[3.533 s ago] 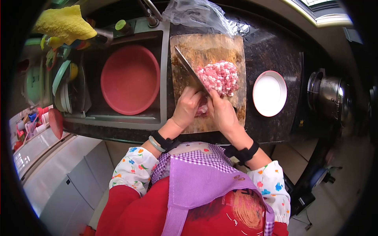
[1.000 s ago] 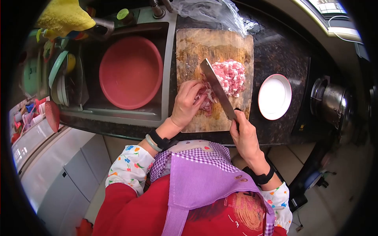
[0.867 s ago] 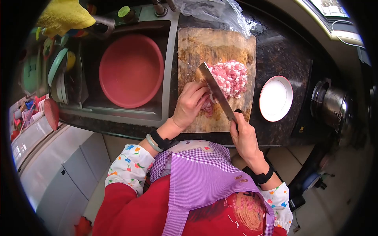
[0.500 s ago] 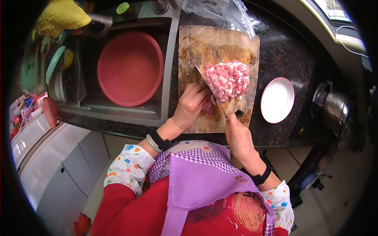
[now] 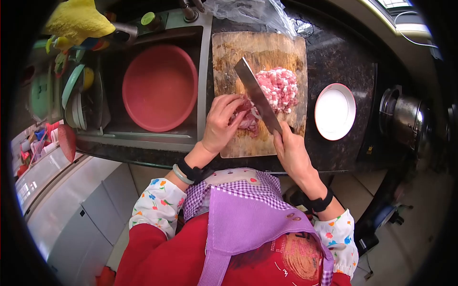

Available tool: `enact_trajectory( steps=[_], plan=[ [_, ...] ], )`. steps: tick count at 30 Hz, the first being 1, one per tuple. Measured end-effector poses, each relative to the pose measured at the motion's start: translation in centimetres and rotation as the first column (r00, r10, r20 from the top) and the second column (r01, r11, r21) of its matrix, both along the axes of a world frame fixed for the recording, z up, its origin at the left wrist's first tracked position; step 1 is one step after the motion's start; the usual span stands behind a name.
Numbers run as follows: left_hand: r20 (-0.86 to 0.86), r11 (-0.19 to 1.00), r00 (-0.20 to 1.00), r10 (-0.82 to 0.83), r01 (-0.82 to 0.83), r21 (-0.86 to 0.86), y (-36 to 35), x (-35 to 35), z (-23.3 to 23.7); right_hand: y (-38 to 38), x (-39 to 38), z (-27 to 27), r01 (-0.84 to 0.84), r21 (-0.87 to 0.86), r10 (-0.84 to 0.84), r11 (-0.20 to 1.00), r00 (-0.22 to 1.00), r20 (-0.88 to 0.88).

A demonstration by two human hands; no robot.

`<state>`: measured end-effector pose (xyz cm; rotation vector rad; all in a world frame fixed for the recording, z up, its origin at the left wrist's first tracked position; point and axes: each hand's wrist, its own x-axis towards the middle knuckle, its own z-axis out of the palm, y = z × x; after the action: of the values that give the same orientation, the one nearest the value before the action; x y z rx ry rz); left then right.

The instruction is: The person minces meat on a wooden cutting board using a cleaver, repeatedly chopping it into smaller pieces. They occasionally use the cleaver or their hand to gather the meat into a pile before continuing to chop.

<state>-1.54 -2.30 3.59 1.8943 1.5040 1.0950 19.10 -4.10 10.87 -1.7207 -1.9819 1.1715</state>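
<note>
My right hand (image 5: 292, 148) is closed on the handle of a cleaver (image 5: 258, 95). Its broad blade is tilted over the wooden cutting board (image 5: 231, 57), between two portions of meat. Right of the blade lies a heap of diced pink and white meat (image 5: 279, 89). On the left, a larger uncut piece of meat (image 5: 249, 125) rests on the board, partly covered by my left hand (image 5: 223, 119). The fingers of that hand curl over the meat and hold it, with the thumb close to the blade.
A white dish with a red rim (image 5: 335, 112) sits right of the board. At left, a red basin (image 5: 160, 88) stands in the sink (image 5: 203, 76). Clear plastic bags (image 5: 255, 14) lie behind the board, and a metal pot (image 5: 408, 121) is at far right.
The cleaver's blade has turned to show its flat side and shifted away from the left hand. My left hand has moved slightly left, and more of the uncut meat shows.
</note>
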Motion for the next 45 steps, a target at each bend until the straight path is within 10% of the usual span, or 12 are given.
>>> enact_trajectory(
  steps=[9, 21, 24, 30, 45],
  plan=[
    [0.044, 0.996, 0.996, -0.079, 0.077, 0.032, 0.4, 1.3, -1.4, -1.2, 0.2, -0.2, -0.069, -0.170, 0.094, 0.983, 0.985, 0.143],
    [0.002, 0.992, 0.993, -0.122, 0.122, 0.033, -0.1, -0.2, 0.2, 1.9, -1.2, -3.1, 0.036, 0.171, -0.023, 0.985, 0.996, -0.081],
    [0.089, 1.000, 0.996, -0.031, 0.031, -0.002, 0.5, -0.9, -0.3, 0.3, -0.1, -0.3, 0.132, -0.160, -0.142, 0.978, 0.988, -0.055],
    [-0.021, 0.998, 0.999, 0.040, -0.039, 0.056, 6.1, -1.2, -1.0, -1.4, 1.3, -0.4, 0.191, -0.141, -0.201, 0.971, 0.978, -0.059],
    [-0.020, 0.994, 0.995, -0.097, 0.096, -0.055, -0.4, 0.7, -0.1, -2.0, 1.3, 1.4, -0.072, -0.058, 0.076, 0.996, 0.994, 0.075]
  ],
)
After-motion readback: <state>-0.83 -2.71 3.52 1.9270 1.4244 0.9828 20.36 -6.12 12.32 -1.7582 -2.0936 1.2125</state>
